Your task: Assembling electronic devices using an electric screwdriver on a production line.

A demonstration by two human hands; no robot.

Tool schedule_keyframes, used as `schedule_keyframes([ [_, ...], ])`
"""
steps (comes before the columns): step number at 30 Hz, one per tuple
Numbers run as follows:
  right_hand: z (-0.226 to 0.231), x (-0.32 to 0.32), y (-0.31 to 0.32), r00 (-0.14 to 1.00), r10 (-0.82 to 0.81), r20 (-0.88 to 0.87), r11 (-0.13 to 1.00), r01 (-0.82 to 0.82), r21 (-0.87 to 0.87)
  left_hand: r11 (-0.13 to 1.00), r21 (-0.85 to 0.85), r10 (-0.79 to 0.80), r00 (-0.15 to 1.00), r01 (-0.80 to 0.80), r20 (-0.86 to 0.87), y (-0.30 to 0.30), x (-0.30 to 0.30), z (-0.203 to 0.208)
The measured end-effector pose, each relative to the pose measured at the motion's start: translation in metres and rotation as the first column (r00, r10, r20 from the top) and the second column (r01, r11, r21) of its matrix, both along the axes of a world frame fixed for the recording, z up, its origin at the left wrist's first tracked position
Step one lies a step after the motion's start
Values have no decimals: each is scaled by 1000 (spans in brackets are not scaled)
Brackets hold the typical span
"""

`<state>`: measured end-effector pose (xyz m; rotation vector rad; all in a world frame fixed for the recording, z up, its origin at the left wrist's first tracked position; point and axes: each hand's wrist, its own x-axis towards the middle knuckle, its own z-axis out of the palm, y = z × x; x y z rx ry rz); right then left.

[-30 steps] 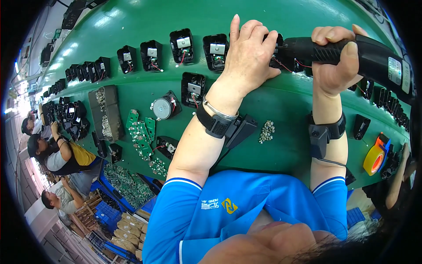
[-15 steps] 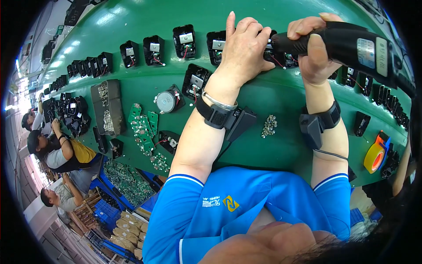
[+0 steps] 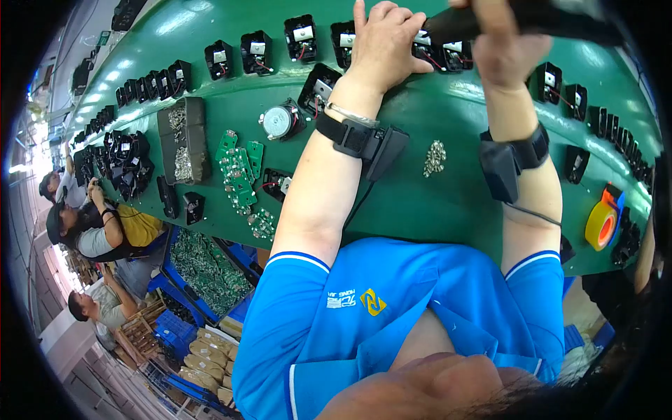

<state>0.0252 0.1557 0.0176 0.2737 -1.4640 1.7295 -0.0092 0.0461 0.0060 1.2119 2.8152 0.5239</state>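
My right hand (image 3: 507, 52), smeared by motion, is wrapped round a black electric screwdriver (image 3: 553, 24). The tool lies nearly level, its nose by my left hand. My left hand (image 3: 383, 45) rests over the row, fingers on the far side and thumb on the near side of a black plastic housing (image 3: 427, 52) with a metal plate inside. Part of that housing is hidden by the hand and the tool nose. Just left of the hand stands another black housing (image 3: 341, 42). A tilted housing (image 3: 319, 87) lies by my left wrist. Between my forearms sits a small pile of screws (image 3: 435, 159).
More housings (image 3: 301, 38) line the green table (image 3: 392, 203) to both sides. Left of my arm are a round speaker (image 3: 280, 120), green circuit boards (image 3: 238, 168) and a grey tray of screws (image 3: 198, 140). A tape roll (image 3: 600, 225) lies at right. Co-workers (image 3: 105, 231) sit far left.
The whole view has shifted, so the table's things sit higher in it. My right hand and the screwdriver have risen toward the top edge and blurred. My left hand keeps its place on the row.
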Motion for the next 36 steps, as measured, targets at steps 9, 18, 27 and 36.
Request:
schedule_keyframes([
  [9, -4, 116, 52, 999, 51, 8, 938, -45, -344, 929, 249, -292, 956, 274, 37, -12, 88, -22],
  [18, -6, 139, 50, 998, 28, 59, 925, -4, -380, 927, 102, -359, 932, 361, -38, -18, 117, -42],
  [27, 8, 134, 62, 997, 83, 8, 895, -71, -440, 922, 278, -319, 936, 270, 150, -17, 101, -42],
  [36, 4, 127, 52, 994, 104, 26, 874, -79, -479, 853, 493, -167, 804, -172, 571, -20, 96, -34],
])
